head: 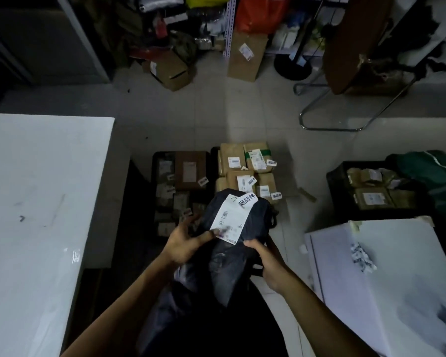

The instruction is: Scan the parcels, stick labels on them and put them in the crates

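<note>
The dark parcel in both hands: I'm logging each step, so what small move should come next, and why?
Probably lower the dark parcel forward into the left crate. Left hand and right hand both grip it, and its shipping label already carries a small sticker.

Two hands, left [183, 243] and right [265, 264], show, with one dark bagged parcel [232, 243] between them bearing two labels: one long shipping label [229, 220] and one small sticker [247, 199]. Three black crates stand on the floor: the left crate [155, 161], the middle crate [213, 153] with four brown boxes visible, and the right crate [337, 176]. Two white tabletops flank them, one left [36, 202], one right [397, 279]. Two cardboard boxes [170, 70] [245, 57] stand farther back.
</note>
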The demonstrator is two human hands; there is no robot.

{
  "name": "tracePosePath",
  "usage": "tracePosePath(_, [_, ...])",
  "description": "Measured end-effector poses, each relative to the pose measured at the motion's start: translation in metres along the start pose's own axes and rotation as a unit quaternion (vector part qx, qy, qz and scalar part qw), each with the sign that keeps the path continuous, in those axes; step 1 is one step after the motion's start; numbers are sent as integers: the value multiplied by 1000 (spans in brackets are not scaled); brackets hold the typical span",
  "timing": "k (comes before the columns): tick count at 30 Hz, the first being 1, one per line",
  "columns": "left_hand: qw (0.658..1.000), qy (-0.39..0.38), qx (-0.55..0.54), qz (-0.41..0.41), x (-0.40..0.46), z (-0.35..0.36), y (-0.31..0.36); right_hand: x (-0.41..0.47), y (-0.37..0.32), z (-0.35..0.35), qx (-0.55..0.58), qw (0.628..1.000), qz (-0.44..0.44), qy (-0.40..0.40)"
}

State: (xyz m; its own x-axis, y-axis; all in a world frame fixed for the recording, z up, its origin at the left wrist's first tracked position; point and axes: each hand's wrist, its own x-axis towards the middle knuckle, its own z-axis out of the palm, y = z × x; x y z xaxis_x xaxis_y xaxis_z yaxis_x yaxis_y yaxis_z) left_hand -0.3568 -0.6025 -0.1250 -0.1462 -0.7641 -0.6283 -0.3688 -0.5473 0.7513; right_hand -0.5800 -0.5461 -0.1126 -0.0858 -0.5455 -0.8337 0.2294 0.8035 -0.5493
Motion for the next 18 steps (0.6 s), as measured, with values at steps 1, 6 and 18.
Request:
tracePosePath(1, [999,-28,-14,-21,12,5,7,10,-8,-8,1,1000,11,-4])
tracePosePath(6, [978,-105,-117,-137,55,36,33,58,-49,-40,-8,998,40,-39])
tracePosePath(18, [936,-47,-278,-211,162,71,40,192,-128,-69,-127,975,65,-169])
